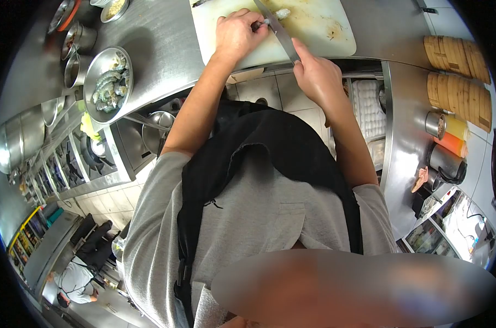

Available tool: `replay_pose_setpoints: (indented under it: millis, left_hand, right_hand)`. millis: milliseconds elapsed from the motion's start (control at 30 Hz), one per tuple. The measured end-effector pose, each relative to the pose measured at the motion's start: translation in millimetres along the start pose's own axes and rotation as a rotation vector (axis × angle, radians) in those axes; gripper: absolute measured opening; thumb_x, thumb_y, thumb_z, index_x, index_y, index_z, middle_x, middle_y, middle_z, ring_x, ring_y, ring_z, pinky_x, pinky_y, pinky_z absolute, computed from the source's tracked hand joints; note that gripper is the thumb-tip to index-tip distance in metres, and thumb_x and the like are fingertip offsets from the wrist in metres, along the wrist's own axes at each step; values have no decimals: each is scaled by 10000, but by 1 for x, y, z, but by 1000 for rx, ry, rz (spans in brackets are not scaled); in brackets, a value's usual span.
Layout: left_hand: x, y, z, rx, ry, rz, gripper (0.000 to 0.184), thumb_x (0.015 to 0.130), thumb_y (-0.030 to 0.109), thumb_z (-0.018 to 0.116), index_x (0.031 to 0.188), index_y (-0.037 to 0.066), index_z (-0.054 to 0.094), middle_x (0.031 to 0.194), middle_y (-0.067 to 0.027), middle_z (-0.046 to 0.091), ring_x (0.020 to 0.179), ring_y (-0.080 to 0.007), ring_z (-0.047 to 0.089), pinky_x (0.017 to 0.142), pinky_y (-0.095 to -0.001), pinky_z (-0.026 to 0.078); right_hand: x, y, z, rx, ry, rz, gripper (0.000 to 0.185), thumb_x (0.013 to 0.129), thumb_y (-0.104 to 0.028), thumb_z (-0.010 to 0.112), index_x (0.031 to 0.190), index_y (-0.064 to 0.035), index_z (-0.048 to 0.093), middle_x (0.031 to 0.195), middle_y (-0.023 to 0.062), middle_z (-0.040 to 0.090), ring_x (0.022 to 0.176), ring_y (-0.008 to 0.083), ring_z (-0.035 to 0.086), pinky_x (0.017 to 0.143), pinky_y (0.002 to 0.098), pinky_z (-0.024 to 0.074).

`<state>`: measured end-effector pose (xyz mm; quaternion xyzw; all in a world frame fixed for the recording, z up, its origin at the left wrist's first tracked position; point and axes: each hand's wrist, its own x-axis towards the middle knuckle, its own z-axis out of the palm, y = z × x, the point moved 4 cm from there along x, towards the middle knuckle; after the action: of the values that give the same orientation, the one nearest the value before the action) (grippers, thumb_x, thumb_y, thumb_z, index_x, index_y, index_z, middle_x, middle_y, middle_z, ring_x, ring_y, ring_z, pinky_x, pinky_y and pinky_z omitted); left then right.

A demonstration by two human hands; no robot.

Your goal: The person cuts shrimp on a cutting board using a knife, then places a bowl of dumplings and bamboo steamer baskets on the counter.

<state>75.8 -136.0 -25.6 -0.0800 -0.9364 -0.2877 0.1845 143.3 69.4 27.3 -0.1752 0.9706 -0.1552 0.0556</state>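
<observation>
My right hand (316, 74) is closed round the handle of a kitchen knife (282, 37), its blade slanting up and left over a white cutting board (335, 24). Beside the blade, my left hand (238, 35) has its fingers curled on a small greyish shrimp (263, 24), mostly hidden by the fingers. A pale piece of shrimp (282, 13) lies on the board just past the blade, with brownish bits scattered to its right. A dark object (200, 3) rests at the board's far left corner. Left of the board, a steel bowl (126, 98) holds several grey shrimp (111, 87).
Steel pots (77, 71) and a small bowl of chopped food (114, 10) stand at the left. Bamboo steamers (458, 101), squeeze bottles (450, 143) and tins are on the right counter. Egg trays (368, 109) sit below it. Another person (76, 281) is at the far lower left.
</observation>
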Motion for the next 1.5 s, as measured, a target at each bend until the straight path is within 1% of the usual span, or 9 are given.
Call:
replay_pose_setpoints:
  millis: [133,200,400,500,567,900,1000,1067,1500]
  left_hand:
    - [-1,0,1,1,14,9,185,819,306,761,946,173,780,906,13,728,863,-230,698,814,-416,454]
    - [-1,0,0,-26,54,19,132,790,289,773,872,186,768,825,32,693,831,-223,686,795,-411,440]
    - [-1,-1,2,-29,25,0,130,789,285,767,887,199,761,835,39,696,831,-226,686,814,-412,450]
    - [1,-1,3,-11,5,-14,137,791,297,770,887,202,748,846,35,697,842,-228,688,816,-417,451]
    - [0,0,1,8,-10,-8,153,804,302,768,908,192,747,853,31,701,839,-223,694,813,-418,455]
    - [7,5,7,10,6,-5,201,786,329,769,925,184,757,868,12,706,860,-240,697,812,-433,450]
    - [8,4,9,16,-13,-34,198,787,322,766,930,184,762,864,16,704,853,-237,696,807,-433,449]
    - [7,3,9,18,-5,-25,193,789,318,764,931,187,764,860,18,702,850,-237,695,805,-432,448]
    - [6,5,10,17,7,34,179,803,313,758,950,213,769,863,15,697,839,-244,693,815,-423,445]
  right_hand:
    - [5,-3,1,-17,13,-1,549,935,-176,602,1478,-150,525,836,197,733,784,420,706,759,541,552]
    - [7,-3,3,-17,7,4,544,940,-180,596,1479,-149,524,841,199,733,790,421,706,764,542,551]
    - [9,-2,3,11,70,-36,531,954,-193,579,1481,-161,528,817,201,727,765,421,704,754,547,551]
    - [13,-1,-4,31,53,23,528,954,-197,581,1480,-169,539,816,198,728,767,420,706,760,546,553]
    - [18,-1,-6,-10,-15,80,558,978,-219,564,1529,-188,483,864,211,736,822,432,700,789,538,533]
    - [14,3,-3,-28,39,27,565,972,-211,565,1529,-199,473,840,210,728,795,434,693,747,561,529]
    - [-6,0,-12,-61,61,0,552,926,-173,609,1472,-156,529,853,174,740,779,400,710,743,527,555]
    - [-19,2,-16,-58,-43,40,539,921,-161,611,1455,-138,533,830,156,733,754,389,701,709,524,542]
    - [-2,1,-10,-100,-28,-14,535,931,-161,610,1458,-114,531,867,154,748,806,390,717,744,517,562]
